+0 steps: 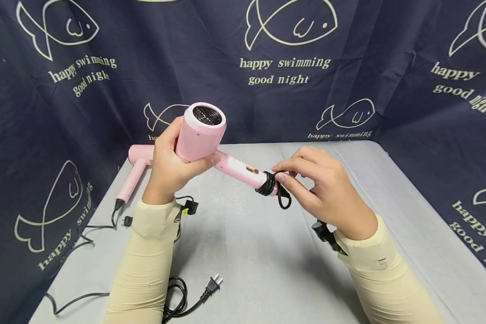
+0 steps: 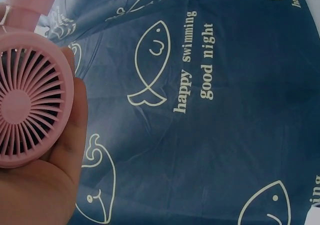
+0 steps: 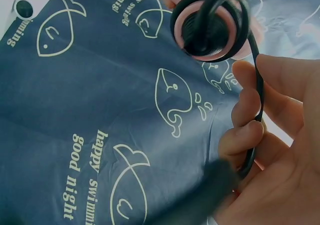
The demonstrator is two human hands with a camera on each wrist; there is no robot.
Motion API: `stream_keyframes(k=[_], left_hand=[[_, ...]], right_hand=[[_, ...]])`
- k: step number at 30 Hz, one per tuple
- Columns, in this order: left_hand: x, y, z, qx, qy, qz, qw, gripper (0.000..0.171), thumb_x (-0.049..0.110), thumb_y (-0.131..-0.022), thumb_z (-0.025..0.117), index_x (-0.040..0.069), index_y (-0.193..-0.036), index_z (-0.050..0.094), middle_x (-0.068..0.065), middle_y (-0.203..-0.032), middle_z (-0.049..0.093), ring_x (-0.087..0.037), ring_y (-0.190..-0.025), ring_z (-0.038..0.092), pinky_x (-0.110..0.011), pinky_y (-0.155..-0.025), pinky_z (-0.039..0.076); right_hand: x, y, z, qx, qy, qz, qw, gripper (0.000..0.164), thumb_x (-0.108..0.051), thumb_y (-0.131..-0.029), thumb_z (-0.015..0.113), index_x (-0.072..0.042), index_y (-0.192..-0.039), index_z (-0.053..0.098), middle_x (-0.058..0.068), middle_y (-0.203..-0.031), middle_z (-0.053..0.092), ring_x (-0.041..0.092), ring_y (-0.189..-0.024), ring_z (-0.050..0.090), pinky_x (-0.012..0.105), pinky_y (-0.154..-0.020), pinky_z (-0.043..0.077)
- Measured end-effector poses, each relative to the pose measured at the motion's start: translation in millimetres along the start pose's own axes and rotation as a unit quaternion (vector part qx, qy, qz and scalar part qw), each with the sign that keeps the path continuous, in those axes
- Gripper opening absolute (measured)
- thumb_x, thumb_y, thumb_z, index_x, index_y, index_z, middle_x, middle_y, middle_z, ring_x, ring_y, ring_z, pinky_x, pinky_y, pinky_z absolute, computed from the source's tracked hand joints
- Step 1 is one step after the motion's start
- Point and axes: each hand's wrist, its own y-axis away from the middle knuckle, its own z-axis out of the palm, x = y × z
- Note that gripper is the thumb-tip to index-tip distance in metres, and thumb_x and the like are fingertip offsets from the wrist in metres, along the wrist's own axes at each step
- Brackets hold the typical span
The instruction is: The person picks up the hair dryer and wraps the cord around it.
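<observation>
My left hand [image 1: 166, 166] grips a pink hair dryer [image 1: 200, 140] by its barrel, above the table. The round nozzle end tilts up toward the head camera, and the handle [image 1: 239, 170] points down to the right. In the left wrist view, the finned pink grille [image 2: 17, 105] faces the camera, with fingers behind it. Black cord [image 1: 264, 185] is wound around the handle's end, and a small loop hangs below. My right hand [image 1: 320, 180] pinches this cord between thumb and fingers; in the right wrist view, a cord strand [image 3: 259, 85] runs across the fingers.
A second pink hair dryer [image 1: 133, 175] lies at the table's left, partly behind my left hand. Its black cord [image 1: 83, 243] trails along the left edge. A two-pin plug [image 1: 213, 284] with coiled cord lies near the front. Fish-printed dark curtains [image 1: 283, 103] surround the table [image 1: 259, 252].
</observation>
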Motion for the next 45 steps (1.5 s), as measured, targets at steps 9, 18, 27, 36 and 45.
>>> stream_keyframes(k=[9,18,27,36,45], left_hand=[[2.5,0.7,-1.4,-0.013,0.035,0.002,0.9993,0.06,-0.004,-0.055,0.083,0.001,-0.112,0.063,-0.008,-0.095,0.064,-0.024,-0.084,0.056,-0.031,-0.073,0.047],[4.1,2.0,-1.5,-0.014,0.053,0.012,0.9984,0.063,-0.006,-0.054,0.082,-0.001,-0.113,0.062,-0.01,-0.096,0.064,-0.025,-0.085,0.057,-0.031,-0.075,0.047],[5.6,2.8,-1.0,-0.018,0.113,0.005,0.9934,0.066,-0.011,-0.055,0.078,-0.005,-0.118,0.058,-0.017,-0.098,0.065,-0.031,-0.08,0.068,-0.035,-0.075,0.052],[5.5,2.9,1.5,-0.02,0.143,0.01,0.9895,0.066,-0.011,-0.056,0.076,-0.007,-0.118,0.056,-0.016,-0.099,0.064,-0.03,-0.079,0.069,-0.036,-0.076,0.053],[5.7,3.8,4.4,-0.006,0.15,0.012,0.9887,0.063,-0.009,-0.057,0.074,-0.006,-0.118,0.057,-0.016,-0.098,0.064,-0.031,-0.077,0.07,-0.038,-0.075,0.054]], right_hand=[[7.1,4.4,2.3,0.004,-0.025,0.017,1.0,0.022,0.003,-0.073,0.075,-0.008,-0.092,0.073,0.0,-0.078,0.062,0.013,-0.073,0.055,0.017,-0.066,0.04],[8.2,4.3,3.5,-0.012,-0.046,0.028,0.998,0.029,0.008,-0.073,0.075,-0.008,-0.097,0.074,0.002,-0.084,0.065,0.01,-0.071,0.055,0.016,-0.065,0.041],[16.2,7.8,6.2,-0.024,-0.064,0.03,0.997,0.03,0.009,-0.076,0.072,-0.006,-0.102,0.073,0.003,-0.091,0.068,0.011,-0.076,0.057,0.017,-0.07,0.043],[22.9,11.5,7.3,-0.049,-0.074,0.034,0.995,0.031,0.008,-0.079,0.069,-0.007,-0.105,0.072,-0.002,-0.095,0.068,0.009,-0.08,0.058,0.018,-0.073,0.045],[25.0,11.8,15.0,-0.062,-0.112,0.047,0.991,0.028,0.009,-0.081,0.066,-0.005,-0.105,0.071,-0.001,-0.094,0.068,0.01,-0.083,0.06,0.021,-0.077,0.047]])
